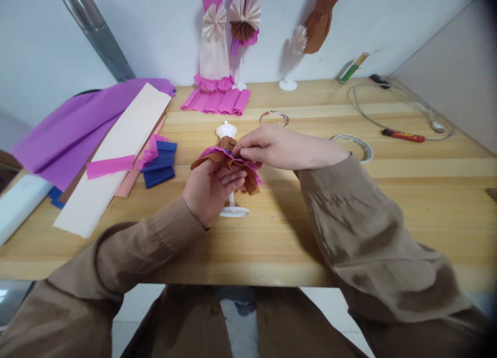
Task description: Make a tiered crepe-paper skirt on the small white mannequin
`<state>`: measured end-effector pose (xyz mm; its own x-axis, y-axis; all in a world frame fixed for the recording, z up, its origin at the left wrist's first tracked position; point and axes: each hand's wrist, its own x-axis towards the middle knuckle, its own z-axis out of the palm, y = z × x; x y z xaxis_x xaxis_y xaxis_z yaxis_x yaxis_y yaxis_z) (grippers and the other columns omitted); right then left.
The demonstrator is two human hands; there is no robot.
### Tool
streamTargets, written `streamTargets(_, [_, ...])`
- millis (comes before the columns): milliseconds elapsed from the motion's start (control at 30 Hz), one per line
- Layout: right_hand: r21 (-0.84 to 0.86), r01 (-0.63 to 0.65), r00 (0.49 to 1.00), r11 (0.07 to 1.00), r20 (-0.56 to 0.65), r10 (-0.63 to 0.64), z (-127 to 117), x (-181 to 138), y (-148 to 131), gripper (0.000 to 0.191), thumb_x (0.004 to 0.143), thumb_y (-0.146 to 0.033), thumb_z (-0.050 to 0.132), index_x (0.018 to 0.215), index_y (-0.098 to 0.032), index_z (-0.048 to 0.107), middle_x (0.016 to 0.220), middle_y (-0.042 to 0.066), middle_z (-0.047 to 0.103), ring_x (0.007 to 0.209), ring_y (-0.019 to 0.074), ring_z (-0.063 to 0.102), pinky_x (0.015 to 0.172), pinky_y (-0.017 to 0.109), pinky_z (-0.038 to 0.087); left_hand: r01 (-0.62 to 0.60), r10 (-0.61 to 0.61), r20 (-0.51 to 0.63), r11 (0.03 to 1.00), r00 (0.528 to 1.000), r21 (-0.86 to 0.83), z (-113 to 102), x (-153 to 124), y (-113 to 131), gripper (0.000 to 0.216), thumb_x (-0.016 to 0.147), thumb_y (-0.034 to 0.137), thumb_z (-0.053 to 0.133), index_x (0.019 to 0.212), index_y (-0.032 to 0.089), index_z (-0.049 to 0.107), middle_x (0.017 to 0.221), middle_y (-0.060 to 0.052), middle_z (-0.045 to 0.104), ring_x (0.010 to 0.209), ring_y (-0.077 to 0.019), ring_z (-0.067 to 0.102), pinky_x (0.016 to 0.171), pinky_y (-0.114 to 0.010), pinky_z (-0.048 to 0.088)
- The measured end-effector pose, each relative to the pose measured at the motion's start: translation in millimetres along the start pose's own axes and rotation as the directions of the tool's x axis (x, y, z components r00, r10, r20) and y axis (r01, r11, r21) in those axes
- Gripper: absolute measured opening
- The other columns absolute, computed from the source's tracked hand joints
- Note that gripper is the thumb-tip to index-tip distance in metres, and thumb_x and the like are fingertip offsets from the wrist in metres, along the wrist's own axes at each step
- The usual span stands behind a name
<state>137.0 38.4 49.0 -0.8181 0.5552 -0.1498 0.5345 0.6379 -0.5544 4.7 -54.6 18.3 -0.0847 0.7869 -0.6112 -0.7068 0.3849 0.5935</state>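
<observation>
A small white mannequin stand [234, 211] stands on the wooden table [272, 244], wearing a ruffled paper skirt [252, 181] in pink and brown. My left hand [209, 188] is closed around the skirt from below and the left. My right hand [272, 146] pinches the top edge of the ruffles at the mannequin's waist. The mannequin's white top [226, 129] shows just above my fingers.
Purple [73, 130], cream [116, 156] and pink paper sheets lie at the left, with folded blue paper [160, 163]. Finished paper dresses [215, 62] stand at the back wall. Tape rolls [352, 140], a red-handled tool [403, 135] and a cable [388, 109] lie at the right.
</observation>
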Motion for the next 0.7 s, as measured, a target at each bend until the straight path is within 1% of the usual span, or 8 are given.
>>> streamTargets(133, [-0.021, 0.002, 0.999, 1.0, -0.039, -0.003, 0.9, 1.9, 3.7, 0.024, 0.087, -0.012, 0.045, 0.081, -0.018, 0.068, 0.072, 0.001, 0.064, 0.069, 0.0143, 0.054, 0.071, 0.029, 0.041, -0.004, 0.004, 0.02, 1.0, 1.0, -0.002, 0.8, 0.4, 1.3, 0.04, 0.101, 0.02, 0.041, 0.068, 0.012, 0.062, 0.063, -0.005, 0.064, 0.061, -0.0117, 0.063, 0.068, -0.024, 0.053])
streamTargets(267, [-0.041, -0.054, 0.994, 0.998, -0.093, 0.05, 1.1, 1.9, 7.0, 0.026, 0.086, -0.01, 0.046, 0.08, -0.02, 0.069, 0.071, 0.001, 0.065, 0.068, 0.0146, 0.055, 0.069, 0.028, 0.042, -0.04, 0.04, -0.01, 0.999, 0.999, -0.02, 1.8, -1.8, 2.5, 0.034, 0.1, 0.016, 0.043, 0.073, 0.013, 0.063, 0.065, -0.002, 0.063, 0.061, -0.0103, 0.061, 0.066, -0.022, 0.051])
streamTargets(333, [-0.043, -0.05, 0.993, 0.998, -0.106, 0.045, 2.2, 2.4, 7.7, 0.028, 0.087, -0.009, 0.045, 0.079, -0.02, 0.069, 0.073, 0.001, 0.066, 0.069, 0.0147, 0.056, 0.069, 0.028, 0.043, -0.082, 0.083, 0.017, 0.996, 0.996, -0.043, 2.4, -3.3, 1.9, 0.036, 0.099, 0.01, 0.038, 0.072, 0.015, 0.062, 0.063, -0.001, 0.062, 0.06, -0.0096, 0.06, 0.062, -0.021, 0.048])
streamTargets(400, [-0.033, -0.043, 0.994, 0.999, -0.104, 0.039, 3.8, 3.5, 7.1, 0.029, 0.087, -0.009, 0.045, 0.08, -0.02, 0.07, 0.076, 0.001, 0.068, 0.071, 0.0148, 0.057, 0.07, 0.028, 0.043, -0.106, 0.11, 0.062, 0.992, 0.992, -0.062, 3.1, -4.3, 0.9, 0.043, 0.099, 0.006, 0.033, 0.068, 0.016, 0.06, 0.059, 0.001, 0.058, 0.056, -0.0093, 0.056, 0.056, -0.02, 0.043])
streamTargets(433, [-0.029, -0.047, 0.994, 0.998, -0.097, 0.044, 4.6, 4.0, 6.3, 0.029, 0.087, -0.009, 0.045, 0.081, -0.02, 0.071, 0.076, 0.001, 0.068, 0.071, 0.0149, 0.058, 0.071, 0.028, 0.043, -0.11, 0.114, 0.064, 0.992, 0.991, -0.065, 3.5, -4.5, 0.3, 0.045, 0.099, 0.006, 0.031, 0.066, 0.016, 0.059, 0.056, 0.001, 0.055, 0.054, -0.0094, 0.054, 0.055, -0.02, 0.041])
streamTargets(533, [-0.024, -0.069, 0.995, 0.997, -0.078, 0.067, 5.8, 5.3, 3.2, 0.03, 0.086, -0.008, 0.046, 0.084, -0.019, 0.073, 0.074, 0.0, 0.069, 0.068, 0.0145, 0.057, 0.072, 0.029, 0.043, -0.114, 0.116, 0.028, 0.991, 0.993, -0.066, 3.9, -4.5, -0.8, 0.045, 0.097, 0.005, 0.035, 0.059, 0.016, 0.056, 0.053, 0.001, 0.051, 0.053, -0.0103, 0.051, 0.056, -0.022, 0.04])
streamTargets(567, [-0.024, -0.07, 0.995, 0.997, -0.075, 0.068, 5.8, 5.5, 2.4, 0.03, 0.086, -0.008, 0.046, 0.084, -0.02, 0.073, 0.074, 0.0, 0.069, 0.068, 0.0143, 0.057, 0.072, 0.029, 0.042, -0.12, 0.123, 0.034, 0.99, 0.992, -0.069, 3.7, -4.5, -1.1, 0.045, 0.096, 0.004, 0.036, 0.057, 0.016, 0.055, 0.052, 0.001, 0.051, 0.053, -0.0107, 0.05, 0.056, -0.022, 0.04])
streamTargets(700, [-0.02, -0.058, 0.996, 0.998, -0.062, 0.056, 5.4, 5.0, 2.9, 0.029, 0.087, -0.008, 0.046, 0.082, -0.02, 0.072, 0.074, 0.0, 0.068, 0.067, 0.0137, 0.055, 0.069, 0.028, 0.04, -0.13, 0.138, 0.137, 0.989, 0.981, -0.069, 0.4, -3.5, -2.1, 0.05, 0.096, 0.003, 0.035, 0.049, 0.017, 0.046, 0.051, 0.0, 0.05, 0.049, -0.0114, 0.046, 0.052, -0.023, 0.037])
